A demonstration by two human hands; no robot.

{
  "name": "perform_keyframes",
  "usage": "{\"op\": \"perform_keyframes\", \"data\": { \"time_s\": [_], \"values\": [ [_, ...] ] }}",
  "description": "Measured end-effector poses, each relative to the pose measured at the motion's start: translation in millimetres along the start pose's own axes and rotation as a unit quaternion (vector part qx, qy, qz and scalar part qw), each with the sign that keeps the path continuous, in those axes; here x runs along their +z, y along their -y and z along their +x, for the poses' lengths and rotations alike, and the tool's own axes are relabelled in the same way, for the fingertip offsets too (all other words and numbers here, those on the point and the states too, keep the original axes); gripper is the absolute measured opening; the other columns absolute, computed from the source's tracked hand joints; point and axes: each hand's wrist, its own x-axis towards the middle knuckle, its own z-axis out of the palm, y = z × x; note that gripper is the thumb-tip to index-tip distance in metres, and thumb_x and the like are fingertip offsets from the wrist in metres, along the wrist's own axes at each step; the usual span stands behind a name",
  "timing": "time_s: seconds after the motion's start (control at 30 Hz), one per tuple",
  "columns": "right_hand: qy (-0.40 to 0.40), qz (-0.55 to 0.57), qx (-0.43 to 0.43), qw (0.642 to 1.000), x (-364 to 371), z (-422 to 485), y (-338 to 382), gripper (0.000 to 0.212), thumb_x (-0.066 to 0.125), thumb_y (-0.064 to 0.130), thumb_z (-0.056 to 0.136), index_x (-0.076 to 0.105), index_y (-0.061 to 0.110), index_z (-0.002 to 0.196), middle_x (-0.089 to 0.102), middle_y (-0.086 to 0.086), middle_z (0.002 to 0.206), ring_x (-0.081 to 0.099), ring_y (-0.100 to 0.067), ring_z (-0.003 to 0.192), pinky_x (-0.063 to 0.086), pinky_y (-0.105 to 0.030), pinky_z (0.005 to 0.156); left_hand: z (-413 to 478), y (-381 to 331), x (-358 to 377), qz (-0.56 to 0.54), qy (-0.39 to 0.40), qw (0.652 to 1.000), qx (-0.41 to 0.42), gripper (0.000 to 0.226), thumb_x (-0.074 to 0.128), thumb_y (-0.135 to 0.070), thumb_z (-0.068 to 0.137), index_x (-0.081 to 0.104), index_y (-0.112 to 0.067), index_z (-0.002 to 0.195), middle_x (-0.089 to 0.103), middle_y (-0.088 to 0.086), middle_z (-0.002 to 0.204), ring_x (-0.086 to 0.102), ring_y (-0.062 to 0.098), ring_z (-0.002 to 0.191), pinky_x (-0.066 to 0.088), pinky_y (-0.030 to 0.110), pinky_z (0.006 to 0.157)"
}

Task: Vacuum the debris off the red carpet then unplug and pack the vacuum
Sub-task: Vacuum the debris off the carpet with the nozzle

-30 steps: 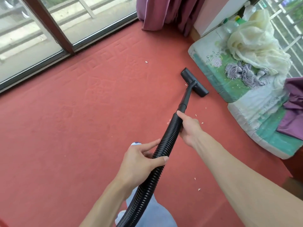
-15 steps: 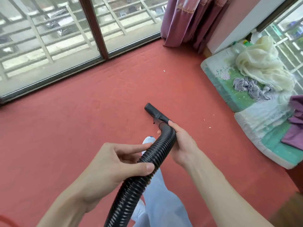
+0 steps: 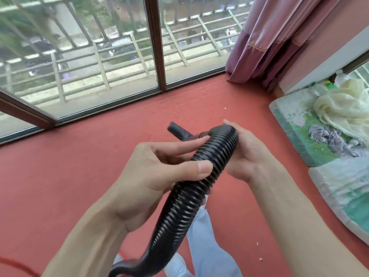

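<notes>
Head view, sole entry. Item: black ribbed plastic vacuum hose (image 3: 199, 176), held clear of the red carpet (image 3: 60, 186) and bent into an arch. It ends in a black plastic nozzle stub (image 3: 176, 129) pointing left toward the window. Left hand (image 3: 159, 172): thumb laid over the hose, fingers (image 3: 179, 145) curled beneath, gripping it mid-length. Right hand (image 3: 245, 156): cupped behind the bend, holding the hose end; its fingers are mostly hidden by the hose, so the wrap is judged, not fully seen. The hold suggests inspecting or repositioning the nozzle rather than sweeping, since nothing touches the floor. White debris specks (image 3: 257, 244) lie on the carpet lower right, with another near the purple curtain (image 3: 269, 37); vacuuming appears unfinished. Floral green-and-white mattress (image 3: 295, 136) along the right edge, cut off. The hose runs out of frame at bottom; vacuum body and plug are not visible. Thin red cord (image 3: 12, 264) at lower left, blurred, purpose uncertain. Whether a floor head is fitted cannot be told.
</notes>
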Motion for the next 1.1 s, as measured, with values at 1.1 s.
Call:
{"op": "perform_keyframes", "data": {
  "time_s": [1.1],
  "values": [
    [-0.177, 0.005, -0.015, 0.984, -90, 209, 114, 0.029, 0.057, 0.034, 0.096, 0.057, 0.007, 0.109, 0.057, -0.008, 0.079, 0.058, -0.018, 0.063, 0.051, -0.026, 0.054, 241, 72, -5, -0.01, -0.067, 0.974, -0.217, 0.028, 0.076, -0.012, 0.086, 0.076, -0.026, 0.11, 0.074, 0.022, 0.09, 0.066, 0.034, 0.076, 0.055, 0.06, 0.085]
  ]
}}
